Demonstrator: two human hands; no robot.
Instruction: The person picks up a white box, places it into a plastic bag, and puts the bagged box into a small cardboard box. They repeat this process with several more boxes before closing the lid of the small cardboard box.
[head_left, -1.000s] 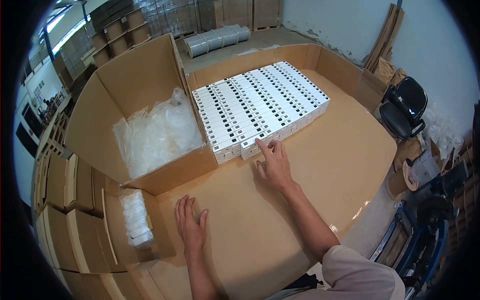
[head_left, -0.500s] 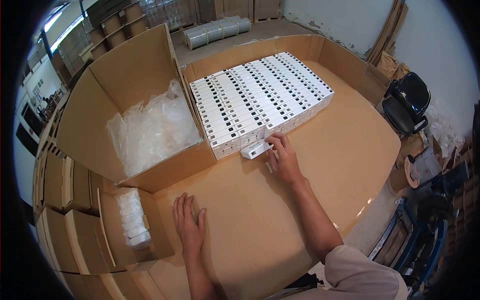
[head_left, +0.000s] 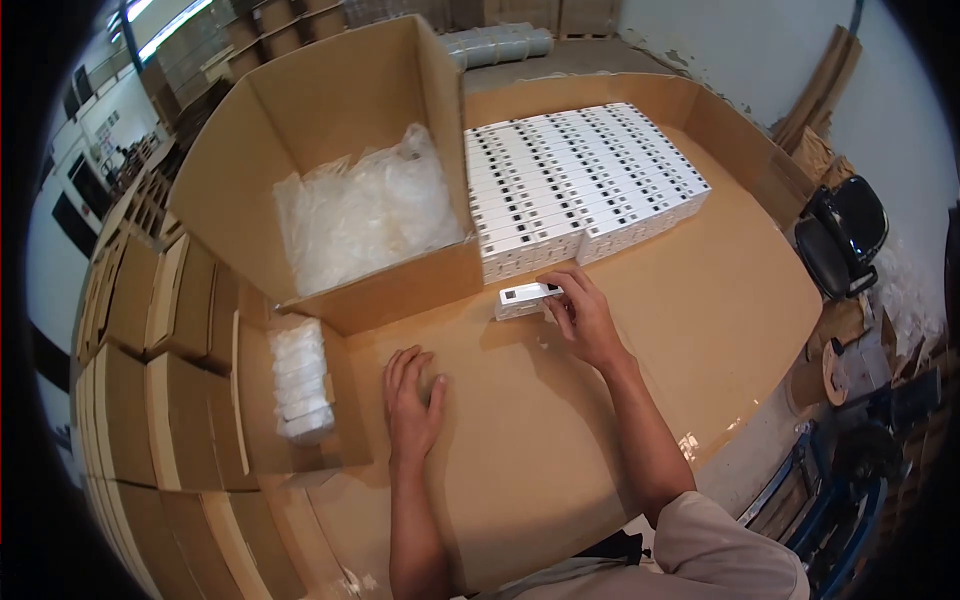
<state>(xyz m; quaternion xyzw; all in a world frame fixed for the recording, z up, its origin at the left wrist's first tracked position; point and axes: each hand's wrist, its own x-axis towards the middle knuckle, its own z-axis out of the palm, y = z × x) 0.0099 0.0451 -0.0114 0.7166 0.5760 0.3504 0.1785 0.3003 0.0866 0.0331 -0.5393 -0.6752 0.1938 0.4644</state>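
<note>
My right hand [head_left: 587, 318] grips one end of a small white box [head_left: 522, 301] with a dark square print on it, just in front of the stack. Behind it, rows of the same white boxes [head_left: 580, 180] stand packed side by side in a large block. My left hand [head_left: 414, 405] rests on the cardboard-covered tabletop [head_left: 520, 450], fingers spread, holding nothing. Left of that hand, a small open carton [head_left: 350, 400] contains a row of items wrapped in translucent plastic [head_left: 301, 380].
A tall open carton [head_left: 380, 285] holding clear plastic bags [head_left: 365, 215] stands at the back left. Closed cartons [head_left: 185, 410] are stacked on the left. A low cardboard wall [head_left: 640, 92] edges the table's far side. A black chair [head_left: 845, 235] stands at the right.
My right hand has drawn the white box away from the stack's front edge, toward me. My left hand stays on the tabletop. The whole view has shifted.
</note>
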